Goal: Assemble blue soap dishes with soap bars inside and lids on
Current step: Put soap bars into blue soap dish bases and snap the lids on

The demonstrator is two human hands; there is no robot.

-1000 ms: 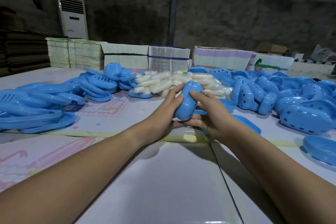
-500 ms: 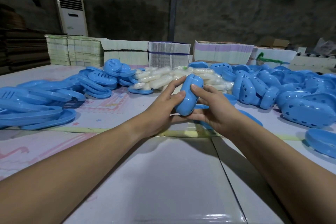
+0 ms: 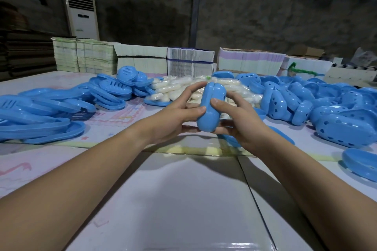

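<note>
A closed blue soap dish (image 3: 210,110) stands on edge above the table, its seam facing me. My left hand (image 3: 173,118) grips its left half, thumb on the front and fingers reaching over the top. My right hand (image 3: 240,122) grips the right half, thumb pressed on the front. Behind the hands lies a heap of wrapped white soap bars (image 3: 177,89). Slotted blue inserts and flat rims (image 3: 47,114) are piled at the left. Perforated blue shells (image 3: 318,104) are heaped at the right. Whatever is inside the held dish is hidden.
A blue lid (image 3: 361,163) lies near the right edge, another blue lid (image 3: 283,138) under my right wrist. Stacks of flat cartons (image 3: 140,59) line the table's far side. An air conditioner (image 3: 81,14) stands by the back wall. White table panels (image 3: 163,199) lie below my forearms.
Both hands have kept the dish between them and lifted it slightly. The thumbs have shifted onto its front face. The camera tilted a little.
</note>
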